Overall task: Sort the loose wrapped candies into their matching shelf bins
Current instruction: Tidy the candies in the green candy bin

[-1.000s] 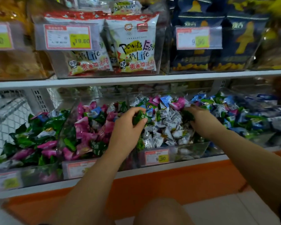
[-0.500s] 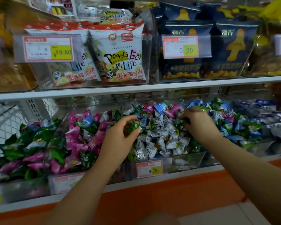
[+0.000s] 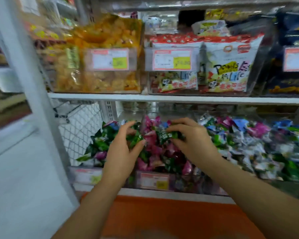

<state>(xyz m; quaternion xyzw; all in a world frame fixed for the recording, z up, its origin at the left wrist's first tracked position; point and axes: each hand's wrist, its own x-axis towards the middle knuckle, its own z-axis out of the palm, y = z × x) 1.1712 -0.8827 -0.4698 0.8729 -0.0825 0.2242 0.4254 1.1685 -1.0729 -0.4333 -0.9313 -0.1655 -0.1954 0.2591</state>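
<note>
Clear bins of wrapped candies line the lower shelf. My left hand pinches a green wrapped candy between thumb and fingers, at the border of the green candy bin and the pink candy bin. My right hand holds several green wrapped candies over the pink candy bin. To the right lies a bin of white and mixed candies. The frame is blurred by motion.
A white upright post and wire mesh bound the shelf on the left. The upper shelf holds bins of yellow snacks, white snack bags and dark blue bags. Price tags front the bins. An orange base runs below.
Both hands moved left from the white-candy bin, carrying green candies; they now sit over the pink and green bins. The camera also swung left.
</note>
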